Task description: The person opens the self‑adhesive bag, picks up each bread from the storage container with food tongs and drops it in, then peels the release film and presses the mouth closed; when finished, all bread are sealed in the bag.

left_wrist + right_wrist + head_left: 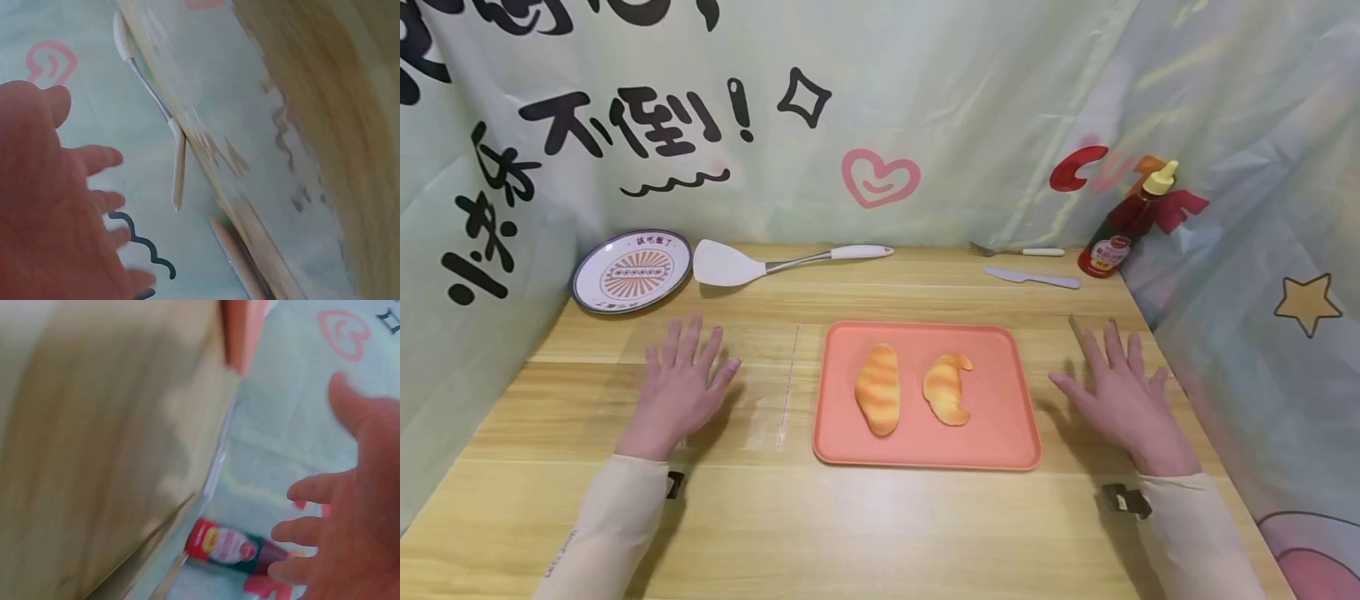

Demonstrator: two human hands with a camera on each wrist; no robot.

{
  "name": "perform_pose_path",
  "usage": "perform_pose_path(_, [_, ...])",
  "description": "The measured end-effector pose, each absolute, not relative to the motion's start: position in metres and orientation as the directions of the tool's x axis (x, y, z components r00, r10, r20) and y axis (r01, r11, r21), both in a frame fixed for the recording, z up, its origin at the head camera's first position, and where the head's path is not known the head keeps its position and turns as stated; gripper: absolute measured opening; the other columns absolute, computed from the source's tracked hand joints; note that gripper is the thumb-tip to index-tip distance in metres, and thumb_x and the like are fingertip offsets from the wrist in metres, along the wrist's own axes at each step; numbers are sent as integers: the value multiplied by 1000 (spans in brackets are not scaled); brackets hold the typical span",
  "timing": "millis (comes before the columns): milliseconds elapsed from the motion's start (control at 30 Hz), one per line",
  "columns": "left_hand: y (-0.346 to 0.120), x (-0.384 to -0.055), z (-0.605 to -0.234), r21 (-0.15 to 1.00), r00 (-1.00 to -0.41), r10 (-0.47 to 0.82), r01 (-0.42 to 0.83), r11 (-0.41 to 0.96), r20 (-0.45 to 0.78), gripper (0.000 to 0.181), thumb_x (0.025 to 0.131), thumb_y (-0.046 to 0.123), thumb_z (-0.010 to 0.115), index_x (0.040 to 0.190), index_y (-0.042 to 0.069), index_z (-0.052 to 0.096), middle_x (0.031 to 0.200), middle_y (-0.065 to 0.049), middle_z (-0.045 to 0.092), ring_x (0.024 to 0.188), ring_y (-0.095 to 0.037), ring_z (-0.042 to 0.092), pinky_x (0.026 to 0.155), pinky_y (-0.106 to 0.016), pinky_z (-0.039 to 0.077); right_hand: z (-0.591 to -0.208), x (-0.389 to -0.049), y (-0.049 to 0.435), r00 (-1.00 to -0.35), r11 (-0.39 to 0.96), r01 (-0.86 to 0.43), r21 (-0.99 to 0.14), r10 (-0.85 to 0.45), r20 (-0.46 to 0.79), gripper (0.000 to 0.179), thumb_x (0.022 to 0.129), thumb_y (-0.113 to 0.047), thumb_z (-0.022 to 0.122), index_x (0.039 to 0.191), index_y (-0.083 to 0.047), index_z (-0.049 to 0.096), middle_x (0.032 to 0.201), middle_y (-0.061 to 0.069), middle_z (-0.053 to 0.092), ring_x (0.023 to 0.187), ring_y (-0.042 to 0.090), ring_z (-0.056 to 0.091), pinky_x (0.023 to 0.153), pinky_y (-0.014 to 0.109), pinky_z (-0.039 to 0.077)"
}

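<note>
My left hand, fingers spread, is over the table to the left of a pink tray and holds nothing. On the tray lie a long bread roll and a curved croissant. To the tray's right is my right hand, also spread and holding nothing. Beside its fingers lies a thin brown stick-like thing, partly hidden by the hand. The left wrist view shows the left hand with a white-handled spatula beyond. A sauce bottle appears past the right hand.
Along the back edge are a patterned plate, the spatula, a fork, a table knife and the red sauce bottle with its yellow cap. Printed cloth hangs behind and at both sides of the wooden table.
</note>
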State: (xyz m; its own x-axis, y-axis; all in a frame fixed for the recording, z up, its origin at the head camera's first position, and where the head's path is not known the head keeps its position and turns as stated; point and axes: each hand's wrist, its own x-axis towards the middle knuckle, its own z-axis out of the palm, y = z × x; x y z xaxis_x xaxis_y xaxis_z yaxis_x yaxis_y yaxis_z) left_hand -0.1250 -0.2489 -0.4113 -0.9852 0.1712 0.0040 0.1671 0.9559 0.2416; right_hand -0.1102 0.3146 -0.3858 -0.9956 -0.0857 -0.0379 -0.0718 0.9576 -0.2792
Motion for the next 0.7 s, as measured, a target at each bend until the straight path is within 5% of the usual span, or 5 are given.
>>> perform_pose_path(133, [-249,-129,-408,356,-970,238,243,903,57,70,105,48,34,154,0,24,162,-19,4,147,-38,0,115,-60,5,-372,-113,296,-981,909,-192,-370,-167,99,76,101,-42,52,153,3,22,154,35,17,143,51,5,108,71,7])
perform_pose_path(333, [-246,-133,-402,523,-958,283,265,810,45,69,103,44,47,153,2,28,162,-13,15,144,-40,19,113,-60,18,-358,-122,251,-927,832,-360,-422,-268,263,55,96,-19,65,139,10,45,142,30,44,131,49,39,105,62,32])
perform_pose_path(700, [-236,-136,-398,565,-940,340,282,775,2,68,97,31,65,149,-2,36,158,-18,25,142,-42,25,113,-58,21,-357,-137,153,-862,745,-501,-440,-472,184,55,95,-32,67,141,-3,52,139,14,54,126,31,52,105,47,41])
